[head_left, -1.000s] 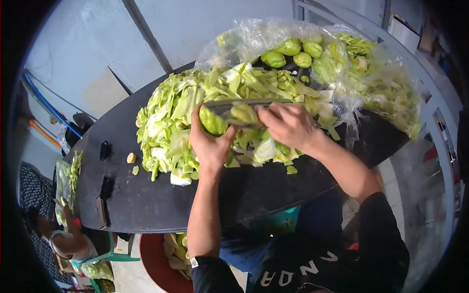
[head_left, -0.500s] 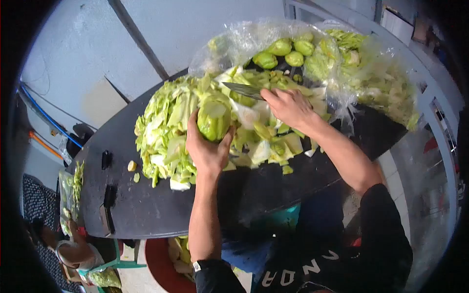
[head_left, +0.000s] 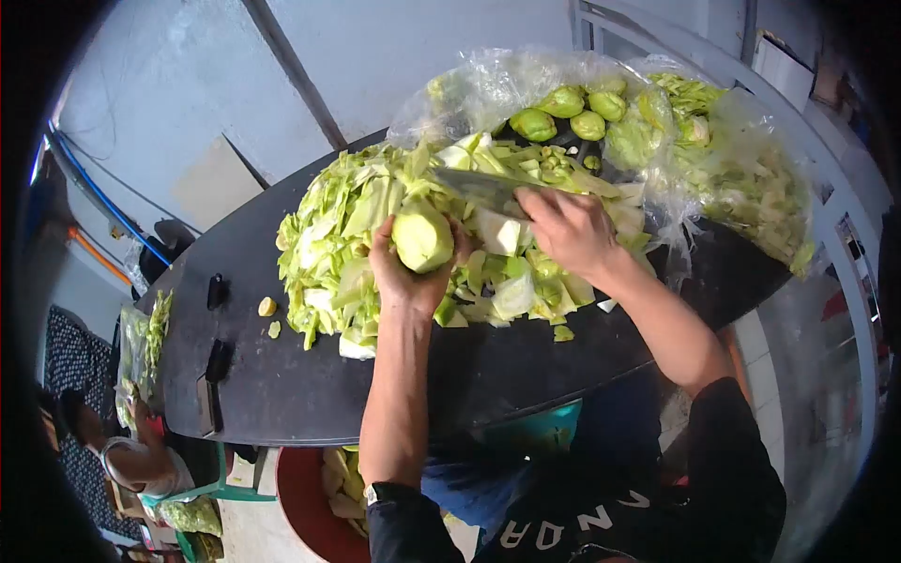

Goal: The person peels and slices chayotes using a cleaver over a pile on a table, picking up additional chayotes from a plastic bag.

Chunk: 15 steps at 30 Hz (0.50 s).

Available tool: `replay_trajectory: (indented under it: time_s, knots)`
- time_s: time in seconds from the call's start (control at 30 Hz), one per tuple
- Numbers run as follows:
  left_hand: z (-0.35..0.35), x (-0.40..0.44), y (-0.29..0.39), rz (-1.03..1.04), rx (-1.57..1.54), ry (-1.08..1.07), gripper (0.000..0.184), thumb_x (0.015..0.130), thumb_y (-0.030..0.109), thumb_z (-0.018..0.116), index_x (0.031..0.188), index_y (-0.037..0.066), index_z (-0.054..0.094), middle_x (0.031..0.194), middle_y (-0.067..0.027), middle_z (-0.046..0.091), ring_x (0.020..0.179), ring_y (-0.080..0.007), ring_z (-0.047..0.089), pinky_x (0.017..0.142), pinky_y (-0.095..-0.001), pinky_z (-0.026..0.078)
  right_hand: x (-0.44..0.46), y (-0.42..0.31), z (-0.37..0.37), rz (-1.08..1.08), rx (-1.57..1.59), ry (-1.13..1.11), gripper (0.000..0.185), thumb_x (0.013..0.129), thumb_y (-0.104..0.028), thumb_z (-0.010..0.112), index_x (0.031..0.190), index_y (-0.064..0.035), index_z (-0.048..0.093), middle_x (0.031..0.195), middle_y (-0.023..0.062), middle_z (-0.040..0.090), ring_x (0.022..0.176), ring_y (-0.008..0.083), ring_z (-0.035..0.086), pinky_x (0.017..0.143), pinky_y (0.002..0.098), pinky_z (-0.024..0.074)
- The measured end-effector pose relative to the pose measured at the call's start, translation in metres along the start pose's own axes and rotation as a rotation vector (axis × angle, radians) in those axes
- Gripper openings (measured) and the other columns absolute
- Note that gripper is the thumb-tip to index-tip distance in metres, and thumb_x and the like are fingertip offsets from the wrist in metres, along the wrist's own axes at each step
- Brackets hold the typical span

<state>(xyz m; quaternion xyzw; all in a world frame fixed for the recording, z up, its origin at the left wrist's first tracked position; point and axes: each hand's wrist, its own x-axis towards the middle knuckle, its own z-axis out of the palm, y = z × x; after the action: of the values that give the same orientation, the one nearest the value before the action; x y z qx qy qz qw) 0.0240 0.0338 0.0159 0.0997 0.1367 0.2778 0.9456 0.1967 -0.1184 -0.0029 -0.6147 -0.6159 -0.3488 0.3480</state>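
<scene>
My left hand (head_left: 413, 284) is wrapped around a chayote (head_left: 422, 240), whose pale, flat cut face points up toward me. My right hand (head_left: 571, 230) grips a knife (head_left: 481, 188) by its handle. The blade, blurred by motion, points left just above and right of the chayote, over the cut pieces. Behind and left of the chayote rises a heap of pale green slices (head_left: 328, 220). Larger cut chunks (head_left: 514, 295) lie on the dark table (head_left: 291, 394) below my right hand.
Several whole chayotes (head_left: 588, 126) sit at the back beside clear plastic. A plastic bag of slices (head_left: 751, 192) lies at the right. Two black fittings sit on the table's left. Below stands a red tub (head_left: 298, 497) with pieces. Another person (head_left: 141, 464) sits at lower left.
The chayote has turned in my left hand: green ridged skin faced me before, and a pale cut face shows now. The knife remains close by. The whole view has shifted slightly.
</scene>
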Motion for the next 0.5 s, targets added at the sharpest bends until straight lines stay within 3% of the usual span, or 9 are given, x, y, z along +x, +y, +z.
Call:
replay_trajectory:
  time_s: [0.07,0.13,0.17,0.23,0.33,0.37,0.4,0.43,0.5]
  knots:
    - [0.014,-0.006,-0.005,0.252,0.266,0.038,0.053,0.09,0.048,0.048,0.122,0.007,0.058,0.113,-0.0141,0.061,0.109,-0.0279,0.055,0.099,-0.0543,0.042,0.003,-0.012,-0.004,-0.1,-0.028,0.049,0.043,0.068,0.002,0.067,0.11,-0.0041,0.063,0.073,0.0072,0.061,0.061,0.0253,0.063,0.053,0.0357,0.0514]
    - [0.016,0.003,0.001,0.205,0.18,-0.134,0.054,0.088,0.052,0.051,0.116,0.007,0.061,0.11,-0.0123,0.065,0.103,-0.028,0.059,0.097,-0.0442,0.045,0.004,-0.025,-0.007,-0.227,-0.017,0.096,0.031,0.074,-0.003,0.064,0.105,-0.0064,0.065,0.071,0.0036,0.058,0.059,0.0187,0.062,0.049,0.0302,0.0514]
    - [0.012,0.004,0.0,0.204,0.187,-0.166,0.053,0.088,0.052,0.052,0.115,0.007,0.061,0.107,-0.0119,0.066,0.098,-0.0284,0.061,0.093,-0.0447,0.048,0.006,-0.03,-0.009,-0.285,-0.044,0.105,0.034,0.072,-0.004,0.065,0.106,-0.007,0.065,0.068,0.0004,0.052,0.058,0.0142,0.058,0.049,0.0268,0.0499]
    - [0.005,0.012,-0.006,0.186,0.084,-0.304,0.052,0.087,0.052,0.054,0.113,0.008,0.062,0.098,-0.0115,0.068,0.086,-0.0293,0.065,0.08,-0.0449,0.054,0.008,-0.041,-0.009,-0.339,-0.011,0.173,0.033,0.072,-0.004,0.065,0.105,-0.0068,0.065,0.066,0.0004,0.048,0.057,0.0138,0.055,0.05,0.0268,0.0495]
    - [-0.011,0.004,-0.018,0.146,-0.031,-0.278,0.052,0.088,0.053,0.054,0.112,0.008,0.062,0.099,-0.0128,0.068,0.085,-0.0303,0.066,0.076,-0.0441,0.055,0.005,-0.048,-0.007,-0.39,-0.001,0.118,0.03,0.075,-0.006,0.065,0.104,-0.0074,0.064,0.068,0.0003,0.048,0.057,0.0136,0.053,0.05,0.0258,0.0487]
    - [-0.02,0.002,-0.021,0.149,-0.035,-0.264,0.052,0.088,0.053,0.054,0.112,0.008,0.062,0.099,-0.0128,0.068,0.085,-0.0303,0.066,0.076,-0.0441,0.055,0.003,-0.052,-0.003,-0.401,-0.009,0.127,0.027,0.076,-0.007,0.065,0.103,-0.0079,0.064,0.068,0.0,0.048,0.057,0.0133,0.053,0.05,0.0253,0.0484]
    - [-0.025,0.001,-0.023,0.153,-0.037,-0.385,0.052,0.09,0.051,0.052,0.117,0.006,0.059,0.105,-0.0129,0.066,0.093,-0.0292,0.064,0.085,-0.0431,0.052,0.004,-0.054,0.0,-0.417,-0.022,0.145,0.025,0.077,-0.009,0.065,0.102,-0.0084,0.064,0.068,-0.0004,0.048,0.057,0.0131,0.054,0.05,0.0248,0.048]
    - [-0.028,0.0,-0.025,0.155,-0.035,-0.51,0.053,0.093,0.049,0.051,0.122,0.005,0.056,0.11,-0.013,0.064,0.101,-0.0282,0.061,0.094,-0.042,0.049,0.001,-0.055,0.004,-0.424,-0.003,0.141,0.036,0.073,-0.004,0.064,0.109,-0.0089,0.065,0.068,-0.0002,0.048,0.057,0.015,0.053,0.048,0.0264,0.0456]
    - [-0.026,-0.007,-0.031,0.18,-0.005,-0.468,0.054,0.093,0.051,0.05,0.122,0.006,0.055,0.109,-0.0133,0.064,0.101,-0.0283,0.061,0.095,-0.0424,0.049,0.001,-0.061,0.004,-0.433,0.002,0.135,0.036,0.074,-0.006,0.065,0.109,-0.0093,0.064,0.068,-0.0003,0.047,0.057,0.015,0.053,0.048,0.0264,0.0456]
